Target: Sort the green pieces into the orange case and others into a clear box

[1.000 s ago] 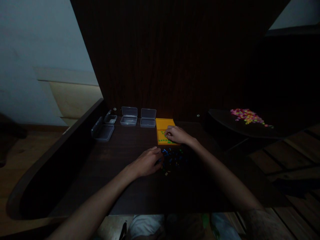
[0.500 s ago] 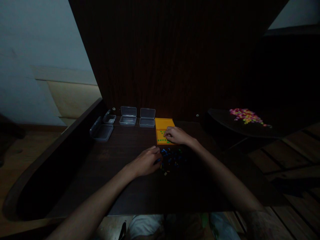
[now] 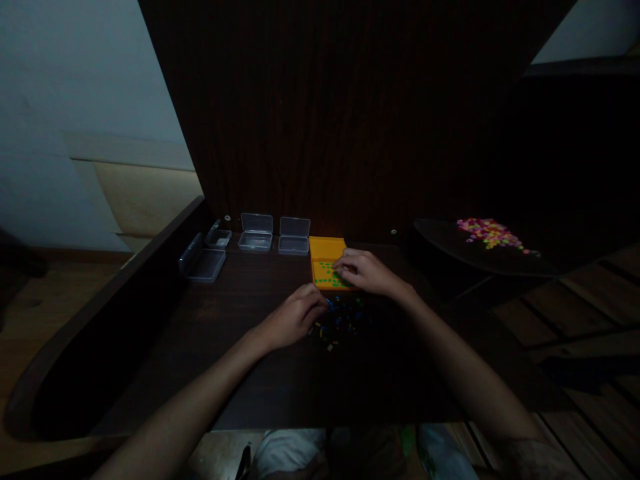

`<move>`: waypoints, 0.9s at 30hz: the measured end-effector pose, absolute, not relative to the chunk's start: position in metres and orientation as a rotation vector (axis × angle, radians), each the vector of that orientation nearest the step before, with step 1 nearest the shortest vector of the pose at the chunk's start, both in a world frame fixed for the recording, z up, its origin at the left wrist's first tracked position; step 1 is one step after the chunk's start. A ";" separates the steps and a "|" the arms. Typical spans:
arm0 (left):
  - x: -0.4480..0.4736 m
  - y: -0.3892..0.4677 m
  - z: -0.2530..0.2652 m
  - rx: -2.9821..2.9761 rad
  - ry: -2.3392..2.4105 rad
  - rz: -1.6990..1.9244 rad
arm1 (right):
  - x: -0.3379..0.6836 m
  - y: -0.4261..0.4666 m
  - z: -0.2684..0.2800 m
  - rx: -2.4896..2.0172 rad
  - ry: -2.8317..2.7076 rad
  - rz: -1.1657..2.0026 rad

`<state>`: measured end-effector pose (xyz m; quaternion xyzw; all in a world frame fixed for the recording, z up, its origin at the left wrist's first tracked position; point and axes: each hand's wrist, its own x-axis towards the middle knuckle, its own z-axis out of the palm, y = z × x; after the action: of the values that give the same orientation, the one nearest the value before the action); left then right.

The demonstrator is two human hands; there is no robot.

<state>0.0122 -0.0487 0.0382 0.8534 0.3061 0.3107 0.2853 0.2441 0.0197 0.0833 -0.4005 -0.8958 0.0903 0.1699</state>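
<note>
A yellow box [image 3: 327,248] stands with its lid folded back, and small green pieces [image 3: 325,281] lie in loose rows inside it. My right hand [image 3: 367,272] is over the box's right part, fingers pinched together at the green pieces; what they hold, if anything, is too small to name. In front of the box is a scattered pile of tiny blue, green and yellowish pieces [image 3: 345,319]. My left hand [image 3: 295,315] rests at the left edge of this pile. Its fingertips are drawn together, and whatever is between them is hidden.
Several clear plastic cases, including one [image 3: 294,245] beside the yellow box and another [image 3: 206,265] farther left, stand with lids raised. A dark board [image 3: 350,133] rises behind the desk. On a side shelf at right sits a heap of pink and yellow pieces [image 3: 493,233]. The scene is dim.
My right hand has shifted slightly right and back, baring more green pieces. My left hand has moved a little up, and its fingers have drawn closer together at the pile.
</note>
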 end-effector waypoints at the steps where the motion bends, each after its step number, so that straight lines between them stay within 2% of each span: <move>1: 0.013 -0.048 0.039 2.197 0.838 0.898 | 0.242 0.014 0.083 -1.083 -2.532 0.265; 7: 0.014 -0.041 0.035 1.705 0.945 1.040 | 0.226 -0.019 0.079 -0.867 -2.492 0.350; 15: 0.018 -0.039 0.031 1.389 0.832 1.142 | 0.213 -0.028 0.074 -0.883 -2.441 0.339; 22: 0.019 -0.037 0.028 1.320 0.794 1.138 | 0.220 -0.021 0.077 -0.884 -2.496 0.311; 27: 0.016 -0.038 0.031 1.472 0.876 1.170 | 0.233 0.001 0.075 -1.091 -2.441 0.124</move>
<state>0.0163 -0.0375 0.0309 0.6109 0.3636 0.4858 0.5086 0.2328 0.0007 0.0747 -0.3968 -0.8874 0.0450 0.2305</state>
